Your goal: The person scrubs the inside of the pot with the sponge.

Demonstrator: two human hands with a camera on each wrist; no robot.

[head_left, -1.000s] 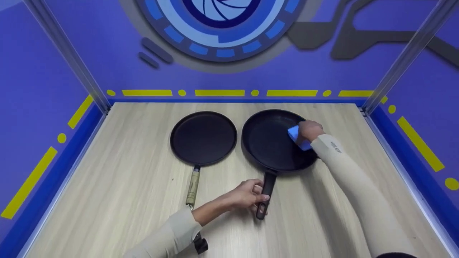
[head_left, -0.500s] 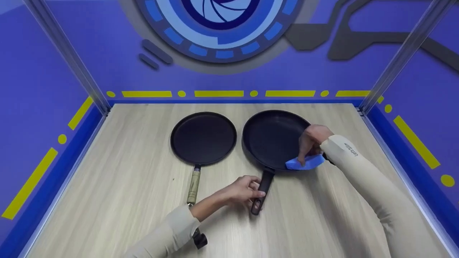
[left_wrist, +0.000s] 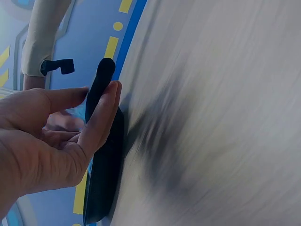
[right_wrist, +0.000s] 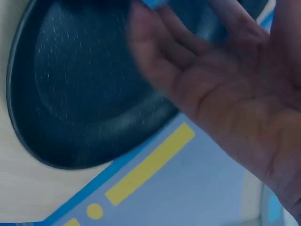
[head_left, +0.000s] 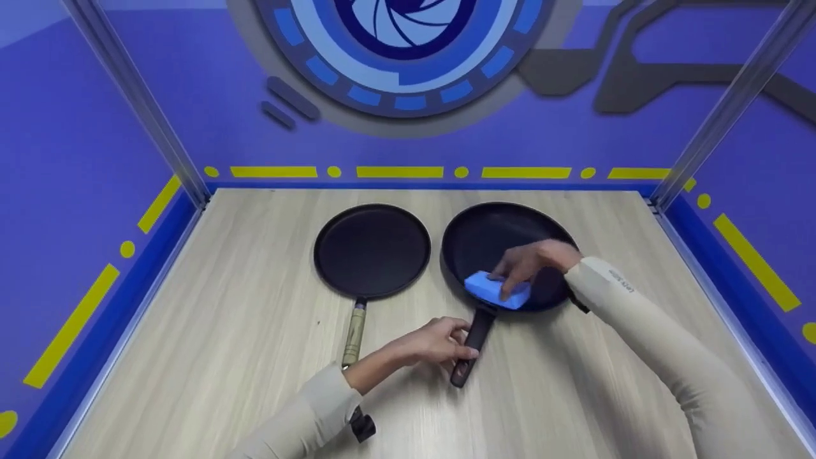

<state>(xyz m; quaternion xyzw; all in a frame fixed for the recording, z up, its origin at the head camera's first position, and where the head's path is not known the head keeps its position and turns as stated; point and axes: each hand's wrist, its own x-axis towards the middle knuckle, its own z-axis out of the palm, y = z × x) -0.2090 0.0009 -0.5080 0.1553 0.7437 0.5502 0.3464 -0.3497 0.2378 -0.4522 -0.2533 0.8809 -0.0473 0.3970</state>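
A deep black frying pan (head_left: 472, 245) lies on the right of the table with its handle (head_left: 482, 326) towards me. My left hand (head_left: 437, 342) holds that handle near its end, thumb on one side and fingers on the other, as the left wrist view shows around the handle (left_wrist: 98, 89). In my right hand (head_left: 532, 260) is a blue sponge (head_left: 484, 288), pinched between thumb and fingers at the pan's near rim, just above the handle joint. The right wrist view catches small pale specks or droplets on the pan's inside (right_wrist: 80, 66); the sponge is mostly cut off there.
Left of the frying pan lies a flat black crepe pan (head_left: 372, 252) with a greenish wooden handle (head_left: 354, 335), its end close by my left forearm. Blue panels (head_left: 408, 143) wall the table (head_left: 255, 268) at the back and both sides.
My right hand has swept the sponge from the pan's right side down to the near right rim, then left along it towards the handle. My left hand keeps its grip on the handle.
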